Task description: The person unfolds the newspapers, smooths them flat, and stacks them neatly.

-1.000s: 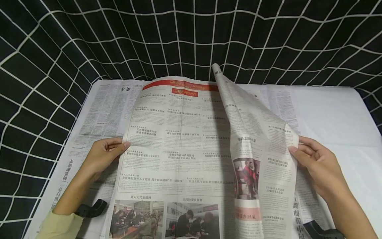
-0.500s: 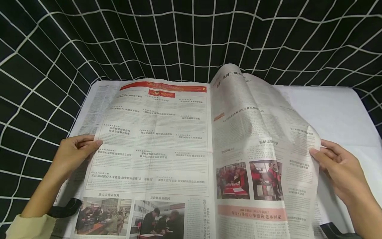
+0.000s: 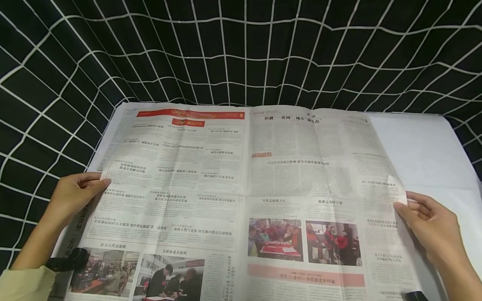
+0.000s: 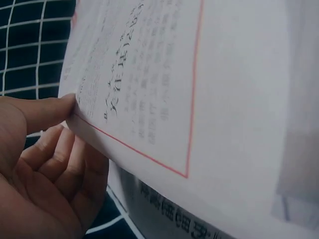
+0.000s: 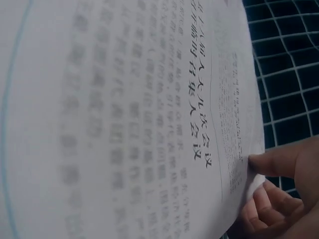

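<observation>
A newspaper point(image 3: 241, 179) is spread wide, two printed pages side by side, with a red banner along the top of the left page and colour photos lower down. My left hand point(image 3: 77, 194) pinches its left edge, the thumb on top and the other fingers behind the sheet. At the opposite edge, my right hand point(image 3: 431, 221) pinches the paper the same way. In the left wrist view the left hand point(image 4: 50, 149) shows its thumb at a red-lined margin. The right wrist view has the right hand point(image 5: 279, 184) gripping the page's edge.
Under the spread, another newspaper sheet point(image 3: 116, 129) shows at the left. A white surface point(image 3: 425, 154) extends to the right. Black cloth with a white grid point(image 3: 241, 50) hangs behind and at the left side. Dark wrist straps point(image 3: 69, 260) show at both wrists.
The hands have moved apart, the left hand leftward and the right hand rightward and down. The right page, folded over and curled before, now lies opened out nearly flat.
</observation>
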Demonstrator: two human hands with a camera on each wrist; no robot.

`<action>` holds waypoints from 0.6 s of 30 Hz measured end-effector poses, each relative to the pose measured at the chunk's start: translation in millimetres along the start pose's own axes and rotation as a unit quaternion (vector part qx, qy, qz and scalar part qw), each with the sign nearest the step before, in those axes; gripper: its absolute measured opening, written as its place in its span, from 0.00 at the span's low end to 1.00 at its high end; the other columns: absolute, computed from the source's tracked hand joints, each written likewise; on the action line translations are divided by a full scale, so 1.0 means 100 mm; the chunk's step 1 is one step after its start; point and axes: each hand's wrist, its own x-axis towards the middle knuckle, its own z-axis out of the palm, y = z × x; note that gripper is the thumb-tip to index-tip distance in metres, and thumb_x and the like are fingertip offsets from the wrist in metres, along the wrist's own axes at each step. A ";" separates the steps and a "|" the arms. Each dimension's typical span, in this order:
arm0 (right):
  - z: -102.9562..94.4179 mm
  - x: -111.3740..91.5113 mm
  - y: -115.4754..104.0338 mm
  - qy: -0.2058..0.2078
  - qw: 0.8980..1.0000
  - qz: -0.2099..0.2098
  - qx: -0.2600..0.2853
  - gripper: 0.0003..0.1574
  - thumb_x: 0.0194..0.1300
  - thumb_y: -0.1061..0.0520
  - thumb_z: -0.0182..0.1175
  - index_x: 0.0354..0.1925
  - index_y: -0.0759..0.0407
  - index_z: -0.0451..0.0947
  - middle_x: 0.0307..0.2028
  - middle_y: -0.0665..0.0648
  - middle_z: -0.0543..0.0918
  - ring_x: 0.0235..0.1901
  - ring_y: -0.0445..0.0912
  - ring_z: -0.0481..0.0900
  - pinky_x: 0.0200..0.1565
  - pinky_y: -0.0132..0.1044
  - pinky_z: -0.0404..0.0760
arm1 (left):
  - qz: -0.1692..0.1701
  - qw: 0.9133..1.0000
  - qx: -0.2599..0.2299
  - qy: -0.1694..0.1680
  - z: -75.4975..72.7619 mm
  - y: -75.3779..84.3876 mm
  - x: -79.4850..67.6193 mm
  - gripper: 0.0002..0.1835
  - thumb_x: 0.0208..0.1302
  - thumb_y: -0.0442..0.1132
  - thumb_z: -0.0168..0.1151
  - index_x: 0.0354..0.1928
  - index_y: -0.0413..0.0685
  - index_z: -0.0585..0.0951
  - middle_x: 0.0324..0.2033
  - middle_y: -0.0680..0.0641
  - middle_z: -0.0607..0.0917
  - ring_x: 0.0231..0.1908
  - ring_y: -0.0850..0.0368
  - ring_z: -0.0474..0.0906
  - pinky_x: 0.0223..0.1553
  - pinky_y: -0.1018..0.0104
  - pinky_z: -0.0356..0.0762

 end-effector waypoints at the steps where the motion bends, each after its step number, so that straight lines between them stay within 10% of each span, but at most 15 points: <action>1: 0.00 0.00 0.00 0.002 1.000 0.004 -0.003 0.41 0.78 0.46 0.61 0.78 0.66 0.63 0.31 0.24 0.71 0.27 0.22 0.76 0.28 0.25 0.82 | -0.002 1.000 0.003 0.002 -0.01 -0.01 0.01 0.31 0.77 0.49 0.64 0.63 0.22 0.78 0.38 0.38 0.89 0.25 0.67 0.80 0.25 0.68 0.81; 13: 0.08 -0.03 -0.02 0.006 0.999 -0.030 -0.015 0.41 0.75 0.47 0.64 0.74 0.69 0.67 0.24 0.19 0.71 0.22 0.27 0.79 0.24 0.27 0.81 | -0.027 0.999 0.036 0.026 -0.05 -0.05 0.13 0.32 0.76 0.49 0.64 0.64 0.23 0.78 0.48 0.26 0.87 0.28 0.64 0.79 0.25 0.70 0.78; 18: 0.10 -0.04 -0.05 0.017 0.996 -0.063 -0.053 0.39 0.75 0.47 0.66 0.71 0.71 0.72 0.30 0.50 0.90 0.22 0.26 0.76 0.25 0.22 0.75 | -0.020 0.997 0.065 0.048 -0.01 -0.06 0.15 0.28 0.75 0.46 0.65 0.61 0.23 0.80 0.47 0.26 0.88 0.27 0.64 0.78 0.23 0.70 0.75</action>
